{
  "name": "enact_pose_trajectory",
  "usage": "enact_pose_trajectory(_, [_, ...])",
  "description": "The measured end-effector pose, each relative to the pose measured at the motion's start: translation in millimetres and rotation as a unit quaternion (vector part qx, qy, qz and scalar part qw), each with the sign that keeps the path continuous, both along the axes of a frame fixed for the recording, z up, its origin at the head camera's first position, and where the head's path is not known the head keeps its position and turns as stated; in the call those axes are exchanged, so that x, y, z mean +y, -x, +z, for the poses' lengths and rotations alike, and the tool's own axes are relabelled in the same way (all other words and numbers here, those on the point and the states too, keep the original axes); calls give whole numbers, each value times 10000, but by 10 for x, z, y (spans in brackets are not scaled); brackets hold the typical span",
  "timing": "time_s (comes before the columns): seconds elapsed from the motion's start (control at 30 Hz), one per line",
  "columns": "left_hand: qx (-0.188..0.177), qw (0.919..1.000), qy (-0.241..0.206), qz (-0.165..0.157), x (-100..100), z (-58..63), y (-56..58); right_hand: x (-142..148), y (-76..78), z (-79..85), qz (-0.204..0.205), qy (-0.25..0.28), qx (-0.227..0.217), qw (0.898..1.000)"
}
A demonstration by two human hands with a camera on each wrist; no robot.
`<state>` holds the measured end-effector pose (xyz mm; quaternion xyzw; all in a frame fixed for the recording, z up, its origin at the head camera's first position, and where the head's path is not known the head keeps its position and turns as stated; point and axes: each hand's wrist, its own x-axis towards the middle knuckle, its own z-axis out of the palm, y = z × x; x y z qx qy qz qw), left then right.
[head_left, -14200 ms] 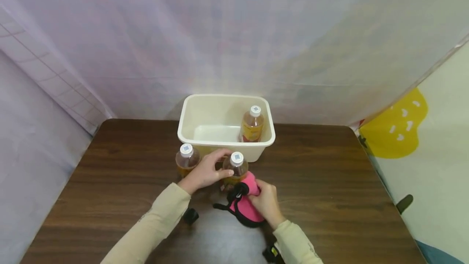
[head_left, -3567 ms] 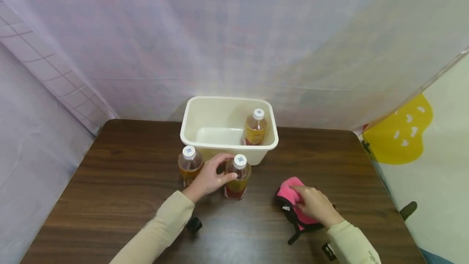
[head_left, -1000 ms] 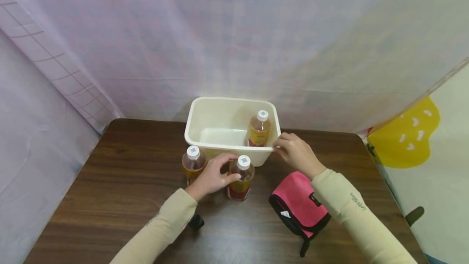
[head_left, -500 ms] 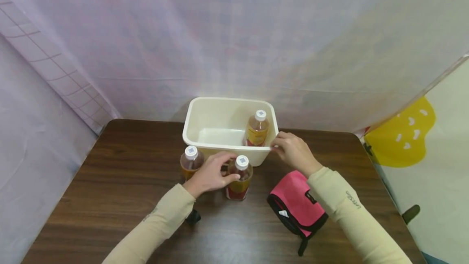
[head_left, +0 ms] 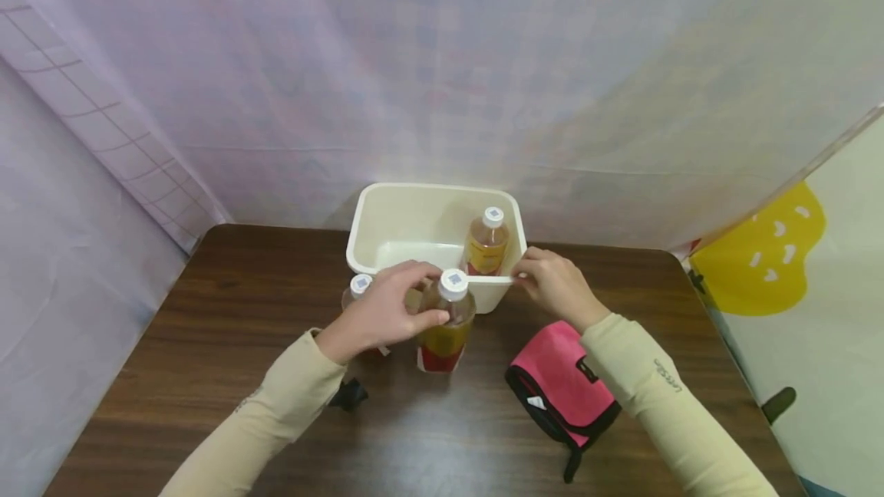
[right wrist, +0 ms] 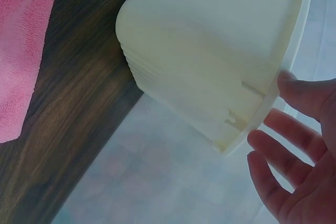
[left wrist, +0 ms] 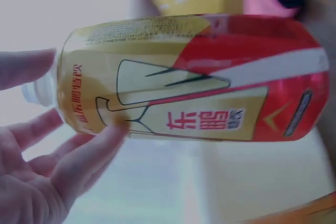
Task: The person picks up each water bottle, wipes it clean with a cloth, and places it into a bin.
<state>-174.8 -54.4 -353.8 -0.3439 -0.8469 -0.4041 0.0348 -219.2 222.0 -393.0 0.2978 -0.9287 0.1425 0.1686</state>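
My left hand (head_left: 387, 309) grips a drink bottle (head_left: 445, 328) around its upper part, thumb on the near side. In the left wrist view its gold and red label (left wrist: 210, 77) shows large, with the white cap (left wrist: 38, 92) beyond the fingers. The bottle is upright in front of a cream plastic tub (head_left: 366, 225). My right hand (head_left: 555, 286) pinches the tub's front right corner; in the right wrist view the thumb (right wrist: 302, 95) lies over the rim. Inside the tub, at its right end, stands a similar bottle (head_left: 487, 248).
Another bottle's cap (head_left: 360, 284) shows behind my left hand, its body mostly hidden. A pink fuzzy cloth pouch (head_left: 566, 378) with black edging lies on the brown wooden table (head_left: 663, 343), below my right forearm. A pale curtain (head_left: 442, 83) hangs behind the tub.
Earlier my right hand held the pink pouch against the bottle, then laid it down at the right and moved to the tub's rim. My left hand has just raised the bottle slightly.
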Motion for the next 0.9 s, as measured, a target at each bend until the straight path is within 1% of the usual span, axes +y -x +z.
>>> enact_pose_trajectory(0.03, [54, 10000, -73, -1, -27, 89, -2, -1, 0, 1, 1, 2, 6, 10000])
enact_pose_trajectory(0.13, [31, 9994, -337, -63, -100, 350, 5, 0, 1, 3, 5, 15, 21, 10000])
enact_pose_trajectory(0.27, [-62, 9992, -388, 0, -167, 667, 24, 11, -3, 3, 3, 18, 30, 10000])
enact_pose_trajectory(0.37, [-87, 9993, -353, 66, -179, 855, 64, 15, -6, 5, -21, 18, -2, 10000])
enact_pose_trajectory(0.47, [30, 9995, -297, 117, -158, 974, 133, 14, -13, 8, -60, 3, -58, 10000])
enact_pose_trajectory(0.57, [160, 9995, -255, 132, -122, 1023, 224, 10, -24, 8, -79, -18, -118, 9999])
enact_pose_trajectory(0.63, [227, 9994, -206, 147, -97, 1023, 302, 9, -32, 8, -84, -24, -147, 9999])
enact_pose_trajectory(0.73, [229, 9994, -150, 204, -71, 995, 445, 11, -41, 9, -105, -26, -145, 9998])
enact_pose_trajectory(0.8, [145, 9995, -106, 265, -62, 957, 555, 11, -46, 8, -111, -21, -122, 9999])
enact_pose_trajectory(0.9, [-112, 9992, -53, 390, -70, 873, 713, 2, -48, 4, -97, 1, -90, 9999])
